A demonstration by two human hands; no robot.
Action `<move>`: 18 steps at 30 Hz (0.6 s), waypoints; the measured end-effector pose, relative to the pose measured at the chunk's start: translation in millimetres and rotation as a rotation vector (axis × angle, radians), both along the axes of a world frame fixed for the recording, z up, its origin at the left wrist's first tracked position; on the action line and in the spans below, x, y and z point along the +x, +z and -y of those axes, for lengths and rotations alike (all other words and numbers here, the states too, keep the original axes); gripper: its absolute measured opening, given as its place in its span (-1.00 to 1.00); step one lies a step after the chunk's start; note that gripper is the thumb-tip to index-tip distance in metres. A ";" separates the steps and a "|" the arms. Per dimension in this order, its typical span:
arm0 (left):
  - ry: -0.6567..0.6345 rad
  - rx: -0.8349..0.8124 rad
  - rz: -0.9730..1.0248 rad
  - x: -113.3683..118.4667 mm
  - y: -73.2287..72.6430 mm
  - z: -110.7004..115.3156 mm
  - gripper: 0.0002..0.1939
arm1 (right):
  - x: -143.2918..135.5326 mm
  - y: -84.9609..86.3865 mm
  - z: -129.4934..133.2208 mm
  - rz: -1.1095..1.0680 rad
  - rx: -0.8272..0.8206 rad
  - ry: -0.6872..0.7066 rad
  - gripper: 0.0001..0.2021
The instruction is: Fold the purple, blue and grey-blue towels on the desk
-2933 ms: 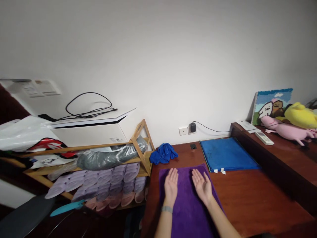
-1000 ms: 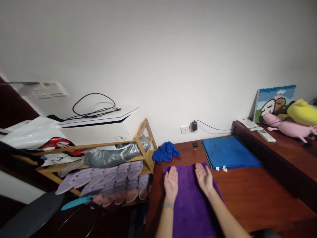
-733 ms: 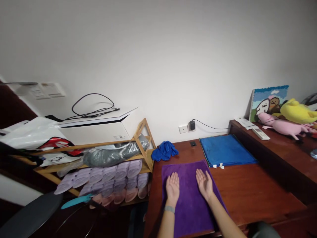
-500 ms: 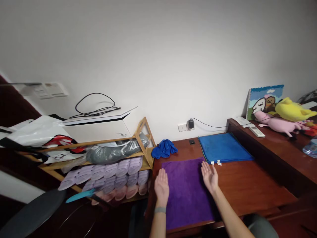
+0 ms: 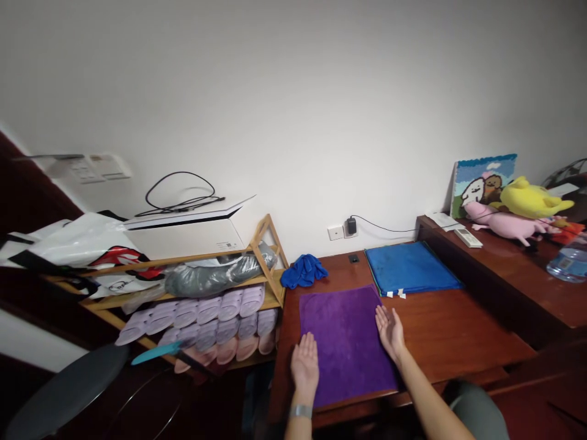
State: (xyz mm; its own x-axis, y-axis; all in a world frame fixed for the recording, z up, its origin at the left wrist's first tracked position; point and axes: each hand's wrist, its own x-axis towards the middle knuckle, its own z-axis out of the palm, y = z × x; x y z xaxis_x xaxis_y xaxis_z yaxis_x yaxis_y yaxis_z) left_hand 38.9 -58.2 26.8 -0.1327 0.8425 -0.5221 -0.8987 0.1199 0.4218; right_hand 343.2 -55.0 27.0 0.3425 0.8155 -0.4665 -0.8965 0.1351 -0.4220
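Note:
A purple towel (image 5: 346, 348) lies spread flat on the brown wooden desk (image 5: 454, 333), its near edge at the desk's front. My left hand (image 5: 305, 366), palm up with fingers stretched, is over the towel's left edge and holds nothing. By the towel's right edge, my right hand (image 5: 389, 333) is also palm up and open, with nothing in it. Whether either hand touches the cloth, I cannot tell. Behind the towel sits a crumpled blue cloth (image 5: 304, 272). A stack of flat blue towels (image 5: 410, 269) with white tags lies at the back right.
Left of the desk stands a wooden rack (image 5: 268, 269) with several slippers (image 5: 206, 315) and a white box (image 5: 192, 235) on top. A raised ledge (image 5: 495, 263) on the right bears plush toys (image 5: 527, 198), a remote (image 5: 468, 238) and a water bottle (image 5: 568, 263).
My left hand has moved down and slightly right along the towel's edge. My right hand has barely shifted. The camera view has turned slightly; the towel still lies flat.

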 end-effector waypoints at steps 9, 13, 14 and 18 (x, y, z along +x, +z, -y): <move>-0.299 0.179 0.110 65.6 14.0 37.5 -0.46 | -92.5 0.0 56.6 -0.079 0.194 0.218 -0.57; -0.287 0.015 0.087 59.9 -4.3 49.5 -0.46 | -82.7 -22.3 72.4 -0.094 0.098 0.203 -0.63; -0.234 -0.006 0.055 42.1 -8.4 52.0 -0.46 | -66.8 -23.9 73.7 -0.089 0.079 0.169 -0.64; 0.020 -0.009 -0.065 -36.4 -8.3 60.1 -0.47 | -3.5 -9.7 76.6 -0.048 0.043 0.011 -0.68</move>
State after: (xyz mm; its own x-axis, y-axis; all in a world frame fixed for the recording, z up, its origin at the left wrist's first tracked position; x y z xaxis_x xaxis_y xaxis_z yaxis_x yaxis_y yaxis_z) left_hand 2.5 -118.3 18.5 -0.1833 0.8346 -0.5195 -0.8718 0.1061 0.4782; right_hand 339.7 -131.6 17.3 0.3112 0.8388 -0.4467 -0.9171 0.1419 -0.3724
